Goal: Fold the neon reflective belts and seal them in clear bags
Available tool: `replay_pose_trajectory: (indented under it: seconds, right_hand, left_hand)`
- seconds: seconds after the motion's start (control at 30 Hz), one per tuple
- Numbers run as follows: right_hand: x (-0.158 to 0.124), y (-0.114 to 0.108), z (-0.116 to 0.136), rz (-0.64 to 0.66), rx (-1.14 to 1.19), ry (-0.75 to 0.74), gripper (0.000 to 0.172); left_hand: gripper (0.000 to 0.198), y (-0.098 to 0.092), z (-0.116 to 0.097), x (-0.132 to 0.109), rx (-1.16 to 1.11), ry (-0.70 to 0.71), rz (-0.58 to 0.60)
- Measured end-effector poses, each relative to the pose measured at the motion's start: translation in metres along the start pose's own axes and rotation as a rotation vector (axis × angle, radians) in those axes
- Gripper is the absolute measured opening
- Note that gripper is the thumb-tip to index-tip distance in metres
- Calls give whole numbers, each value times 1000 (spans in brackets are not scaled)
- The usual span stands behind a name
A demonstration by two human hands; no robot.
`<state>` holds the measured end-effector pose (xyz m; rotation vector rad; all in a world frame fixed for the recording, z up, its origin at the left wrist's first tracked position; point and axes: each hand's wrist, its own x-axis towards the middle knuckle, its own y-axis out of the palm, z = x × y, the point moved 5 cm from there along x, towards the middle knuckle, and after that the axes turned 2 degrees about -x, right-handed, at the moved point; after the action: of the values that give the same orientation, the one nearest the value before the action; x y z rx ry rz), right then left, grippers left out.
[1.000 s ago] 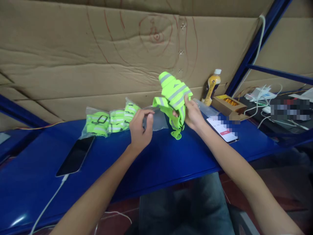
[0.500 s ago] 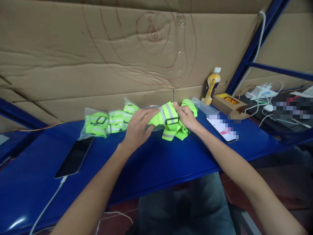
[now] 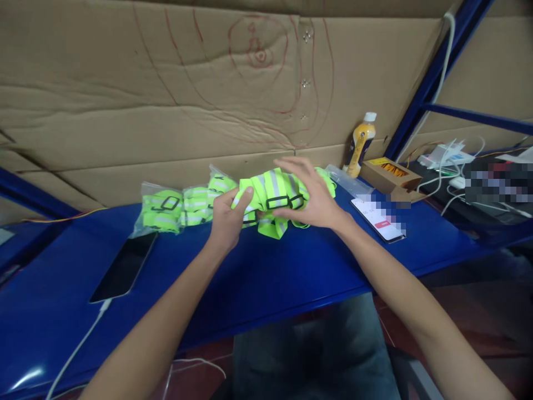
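My left hand (image 3: pixel 228 218) is closed on the left end of a folded neon-yellow reflective strap (image 3: pixel 270 183), its thumb lying on top. The strap has silver-grey stripes and black rectangular buckles. My right hand (image 3: pixel 318 194) curves round the right part of the bundle, thumb along the lower edge and fingers spread over the top; how firmly it grips cannot be told. A loose loop of strap (image 3: pixel 275 228) hangs to the blue table (image 3: pixel 283 278). More neon strap lies behind the right hand, partly hidden.
Clear bags of folded neon straps (image 3: pixel 162 210) lie left of my hands, near a charging phone (image 3: pixel 124 266). At right are a lit phone (image 3: pixel 375 218), a juice bottle (image 3: pixel 360 145), a cardboard box (image 3: pixel 391 175) and cables. A cardboard wall (image 3: pixel 187 130) stands behind.
My left hand has closed on the strap's left end. My right hand has shifted from a pinch at the top edge to a wider hold round the bundle. More buckles now show.
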<state>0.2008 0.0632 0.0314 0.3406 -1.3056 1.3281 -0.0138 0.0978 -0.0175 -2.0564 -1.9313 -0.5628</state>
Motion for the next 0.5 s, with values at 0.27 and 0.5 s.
replay_pose_trajectory:
  seconds: [0.27, 0.5]
  right_hand:
    - [0, -16, -47, -327, 245, 322, 46]
    - [-13, -15, -82, -412, 148, 434, 45]
  left_hand:
    - [41, 5, 0, -1, -107, -84, 63]
    - [42, 2, -4, -1, -237, -71, -122]
